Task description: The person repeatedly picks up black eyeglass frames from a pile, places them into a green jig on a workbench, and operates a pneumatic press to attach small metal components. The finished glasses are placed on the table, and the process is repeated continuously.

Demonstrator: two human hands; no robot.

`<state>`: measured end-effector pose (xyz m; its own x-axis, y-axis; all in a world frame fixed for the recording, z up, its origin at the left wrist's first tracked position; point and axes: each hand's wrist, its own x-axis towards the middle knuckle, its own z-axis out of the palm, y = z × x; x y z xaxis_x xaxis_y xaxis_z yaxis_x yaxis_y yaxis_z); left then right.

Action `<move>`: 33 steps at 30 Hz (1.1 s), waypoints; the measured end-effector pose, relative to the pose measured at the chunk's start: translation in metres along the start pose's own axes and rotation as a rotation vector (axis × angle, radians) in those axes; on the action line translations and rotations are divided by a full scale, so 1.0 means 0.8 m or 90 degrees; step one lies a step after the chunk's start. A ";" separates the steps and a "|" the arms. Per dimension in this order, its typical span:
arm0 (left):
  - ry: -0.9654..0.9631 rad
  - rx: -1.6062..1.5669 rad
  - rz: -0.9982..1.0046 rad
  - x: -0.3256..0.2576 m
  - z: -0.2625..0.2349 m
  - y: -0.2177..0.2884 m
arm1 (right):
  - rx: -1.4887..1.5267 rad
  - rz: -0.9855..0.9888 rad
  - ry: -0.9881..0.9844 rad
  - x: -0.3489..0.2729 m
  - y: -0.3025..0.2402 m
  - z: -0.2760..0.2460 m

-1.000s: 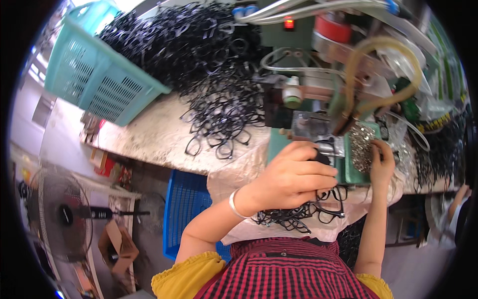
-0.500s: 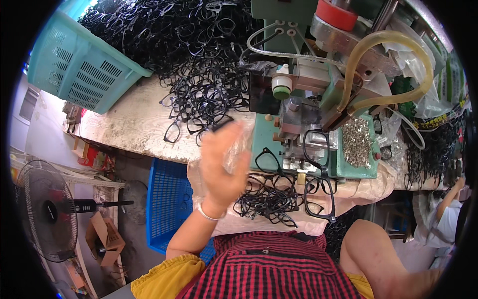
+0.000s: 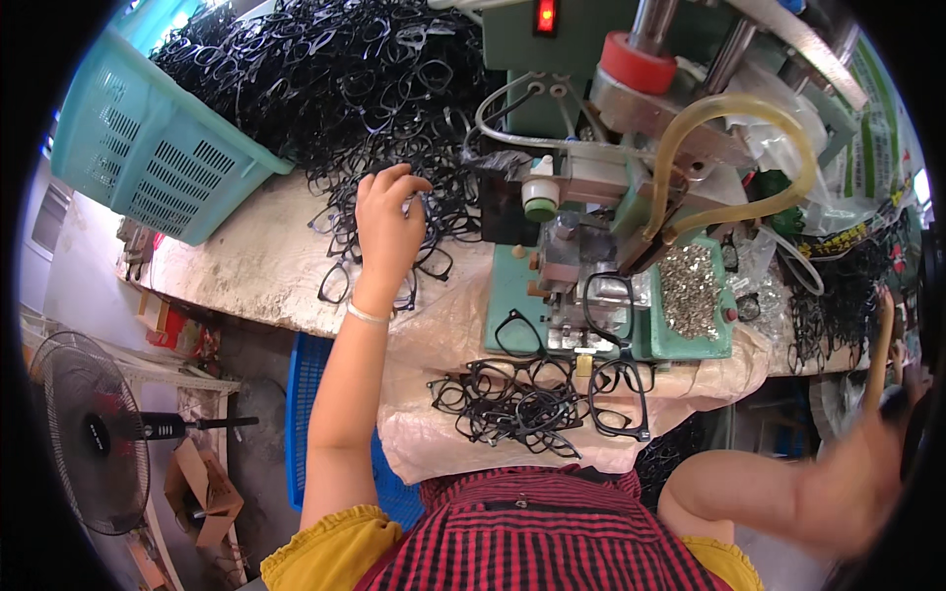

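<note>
My left hand (image 3: 387, 231) reaches over the large pile of black eyeglass frames (image 3: 345, 89), at its near edge. Its fingers are bent and parted, with thumb and forefinger apart; I make out nothing firmly held. My right hand (image 3: 855, 488) is out at the far right, smeared by motion, and its fingers cannot be read. A black eyeglass frame (image 3: 645, 414) stands on end at the front of the green bench machine (image 3: 507, 286). Left of it another eyeglass frame (image 3: 514, 317) leans on the machine's base. A smaller heap of eyeglass frames (image 3: 517, 409) lies before the machine.
A tray of small metal pieces (image 3: 688, 291) sits on the machine's right, beneath a looped yellowish hose (image 3: 734, 103). A turquoise basket (image 3: 168, 148) tilts at the back left. Below the bench are a blue crate (image 3: 301, 424) and a fan (image 3: 94, 433). Another person's arm (image 3: 880, 345) shows far right.
My left hand has moved away from in front of me, forward and left to the frame pile. My right hand has swung up and outward at the right. The view has shifted slightly.
</note>
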<state>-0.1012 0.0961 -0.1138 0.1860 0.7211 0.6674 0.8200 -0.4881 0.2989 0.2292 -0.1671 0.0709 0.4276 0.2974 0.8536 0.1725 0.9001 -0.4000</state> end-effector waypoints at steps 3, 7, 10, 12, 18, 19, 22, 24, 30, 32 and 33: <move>-0.228 0.144 -0.020 0.012 0.034 -0.042 | -0.519 0.114 -0.088 -0.038 0.121 -0.074; -0.329 0.057 0.012 0.017 0.040 -0.077 | -0.621 0.388 -0.042 -0.139 0.165 -0.129; -0.271 -0.053 0.020 0.012 0.007 -0.051 | -0.608 0.442 -0.060 -0.167 0.148 -0.147; -0.180 -0.274 -0.174 -0.001 -0.001 -0.065 | -0.563 0.465 -0.108 -0.151 0.143 -0.115; 0.110 -0.586 -0.297 -0.013 -0.022 0.014 | -0.368 0.250 -0.222 -0.111 0.192 -0.017; 0.114 -0.640 -0.363 -0.027 -0.023 0.026 | -0.343 0.249 -0.203 -0.119 0.204 -0.005; 0.106 -0.715 -0.430 -0.060 -0.018 0.085 | -0.240 0.305 -0.122 -0.143 0.218 0.016; 0.112 -0.678 -0.251 -0.042 -0.052 0.141 | -0.137 0.368 -0.045 -0.149 0.215 0.023; 0.115 -0.632 0.046 0.028 -0.079 0.204 | 0.075 0.521 0.023 -0.157 0.198 0.045; 0.137 -0.654 0.029 0.032 -0.080 0.203 | 0.102 0.527 0.036 -0.159 0.201 0.051; 0.146 -0.671 0.009 0.029 -0.079 0.204 | 0.112 0.530 0.040 -0.159 0.201 0.051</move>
<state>0.0028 0.0017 -0.0062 -0.0034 0.6561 0.7547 -0.0802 -0.7524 0.6537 0.1661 -0.0472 -0.0883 0.4023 0.8710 0.2818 -0.3584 0.4331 -0.8270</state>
